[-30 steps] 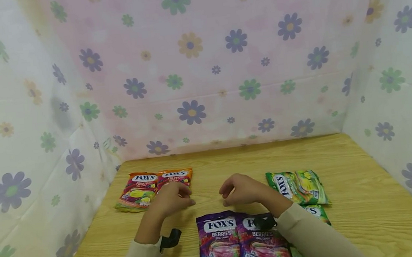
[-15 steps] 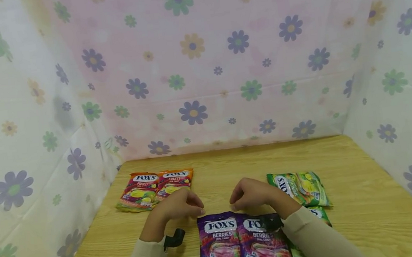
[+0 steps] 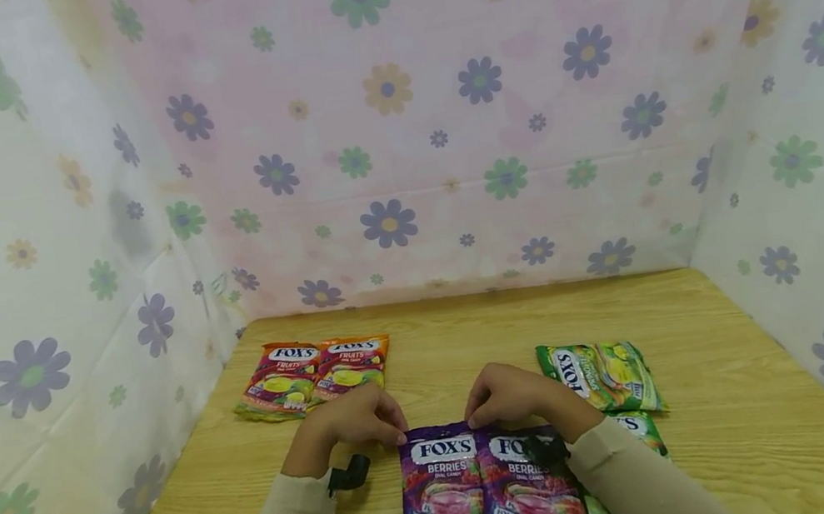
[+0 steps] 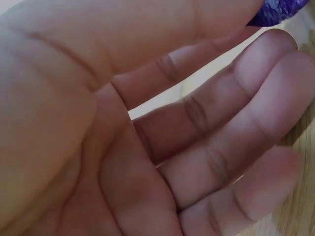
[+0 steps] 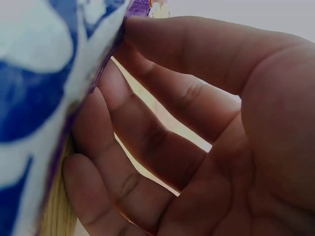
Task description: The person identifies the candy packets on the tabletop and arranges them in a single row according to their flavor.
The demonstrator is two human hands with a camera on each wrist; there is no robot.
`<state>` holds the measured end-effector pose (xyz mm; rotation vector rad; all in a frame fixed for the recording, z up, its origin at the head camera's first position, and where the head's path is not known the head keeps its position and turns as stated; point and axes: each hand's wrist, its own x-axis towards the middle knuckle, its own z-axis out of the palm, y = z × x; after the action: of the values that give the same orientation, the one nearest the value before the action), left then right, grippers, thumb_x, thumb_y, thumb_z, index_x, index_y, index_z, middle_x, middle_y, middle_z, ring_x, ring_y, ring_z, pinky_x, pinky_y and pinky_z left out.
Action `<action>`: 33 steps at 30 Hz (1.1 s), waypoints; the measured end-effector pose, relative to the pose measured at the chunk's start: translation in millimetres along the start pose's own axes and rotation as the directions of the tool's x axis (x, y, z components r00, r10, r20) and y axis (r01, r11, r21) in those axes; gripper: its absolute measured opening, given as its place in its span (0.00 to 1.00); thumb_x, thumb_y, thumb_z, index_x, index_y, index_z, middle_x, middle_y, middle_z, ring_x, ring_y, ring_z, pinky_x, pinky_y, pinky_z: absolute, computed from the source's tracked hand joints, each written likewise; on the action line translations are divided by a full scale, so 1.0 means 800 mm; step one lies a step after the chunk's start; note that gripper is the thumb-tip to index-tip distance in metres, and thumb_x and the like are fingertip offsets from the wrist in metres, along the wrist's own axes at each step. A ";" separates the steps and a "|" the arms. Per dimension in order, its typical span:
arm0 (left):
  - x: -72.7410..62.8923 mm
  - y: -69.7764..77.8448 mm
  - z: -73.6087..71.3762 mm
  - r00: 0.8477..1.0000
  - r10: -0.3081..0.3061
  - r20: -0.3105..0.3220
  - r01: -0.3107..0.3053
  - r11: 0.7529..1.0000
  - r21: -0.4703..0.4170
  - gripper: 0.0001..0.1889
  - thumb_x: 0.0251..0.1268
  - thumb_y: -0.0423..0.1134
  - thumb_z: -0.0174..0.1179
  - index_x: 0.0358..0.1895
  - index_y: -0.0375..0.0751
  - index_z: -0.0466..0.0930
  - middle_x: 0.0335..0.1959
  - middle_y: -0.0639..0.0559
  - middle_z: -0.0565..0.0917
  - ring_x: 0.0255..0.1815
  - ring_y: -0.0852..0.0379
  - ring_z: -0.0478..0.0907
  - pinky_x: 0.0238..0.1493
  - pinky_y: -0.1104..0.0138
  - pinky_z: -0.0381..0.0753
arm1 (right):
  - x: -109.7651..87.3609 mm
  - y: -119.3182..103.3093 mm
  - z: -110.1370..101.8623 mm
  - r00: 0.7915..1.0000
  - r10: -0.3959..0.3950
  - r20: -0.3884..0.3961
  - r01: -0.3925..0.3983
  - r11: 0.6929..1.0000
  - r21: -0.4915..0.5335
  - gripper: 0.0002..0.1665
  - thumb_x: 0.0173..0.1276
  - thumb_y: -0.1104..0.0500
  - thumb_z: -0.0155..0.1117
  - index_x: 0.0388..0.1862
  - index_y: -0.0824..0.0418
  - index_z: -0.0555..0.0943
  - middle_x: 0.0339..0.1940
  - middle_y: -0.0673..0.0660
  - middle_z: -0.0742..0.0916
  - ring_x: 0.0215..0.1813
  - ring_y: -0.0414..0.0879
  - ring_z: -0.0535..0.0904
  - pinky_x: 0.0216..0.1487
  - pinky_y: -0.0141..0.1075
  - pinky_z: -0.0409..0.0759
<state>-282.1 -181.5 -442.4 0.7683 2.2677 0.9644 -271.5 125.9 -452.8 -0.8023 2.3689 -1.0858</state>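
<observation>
Two purple bags of Fox's Berries candy lie side by side at the table's near middle: a left bag (image 3: pixel 444 492) and a right bag (image 3: pixel 532 504). My left hand (image 3: pixel 353 418) pinches the left bag's upper left corner; in the left wrist view a purple scrap (image 4: pixel 280 11) shows by the thumb, the other fingers loosely bent. At that bag's upper right corner, my right hand (image 3: pixel 513 397) pinches the edge between thumb (image 5: pixel 162 42) and forefinger. The right wrist and its black strap mount cover part of the right bag.
Two orange-red Fox's Fruits bags (image 3: pixel 285 379) overlap at the table's back left. On the right lies a green Fox's bag (image 3: pixel 609 374), with more green packaging (image 3: pixel 644 427) below it, partly under the right forearm. Flowered cloth walls (image 3: pixel 447 228) enclose the wooden table (image 3: pixel 746 423).
Both hands have come down and nearer from above the table to the left purple bag's top corners, and their fingertips have taken hold there. The bags have stayed in place.
</observation>
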 end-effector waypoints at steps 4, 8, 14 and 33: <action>0.002 -0.003 0.001 1.000 -0.005 0.011 0.005 1.000 -0.014 0.04 0.69 0.35 0.68 0.35 0.43 0.90 0.31 0.50 0.89 0.29 0.56 0.82 0.30 0.67 0.80 | -0.002 0.001 -0.002 1.000 -0.010 0.007 0.010 1.000 0.025 0.06 0.72 0.60 0.69 0.37 0.55 0.92 0.34 0.49 0.91 0.32 0.42 0.80 0.35 0.36 0.80; 0.001 -0.004 0.002 0.999 -0.013 0.043 0.016 0.996 -0.089 0.05 0.73 0.35 0.64 0.37 0.40 0.87 0.33 0.49 0.89 0.33 0.50 0.88 0.36 0.62 0.87 | -0.003 0.002 -0.003 1.000 -0.008 0.022 0.007 0.998 0.062 0.08 0.75 0.61 0.65 0.38 0.55 0.91 0.33 0.52 0.90 0.27 0.41 0.74 0.31 0.34 0.75; -0.002 -0.003 0.002 0.996 -0.047 0.073 0.060 0.981 -0.185 0.06 0.75 0.35 0.60 0.41 0.35 0.83 0.34 0.45 0.90 0.36 0.44 0.90 0.38 0.58 0.90 | -0.002 0.003 -0.004 0.999 0.010 0.043 -0.014 0.995 0.099 0.09 0.76 0.60 0.64 0.42 0.56 0.90 0.33 0.52 0.88 0.28 0.41 0.74 0.31 0.35 0.75; -0.007 -0.014 -0.004 0.995 -0.094 -0.030 0.077 0.931 -0.358 0.11 0.83 0.42 0.51 0.52 0.36 0.73 0.38 0.40 0.85 0.34 0.45 0.88 0.41 0.53 0.91 | 0.002 -0.001 -0.004 0.999 0.031 -0.008 -0.028 0.967 0.252 0.08 0.78 0.61 0.60 0.46 0.62 0.85 0.25 0.53 0.80 0.24 0.43 0.69 0.28 0.35 0.72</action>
<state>-283.2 -193.2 -447.5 0.4891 2.0586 1.3148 -274.5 126.5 -450.3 -0.6690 2.1858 -1.3481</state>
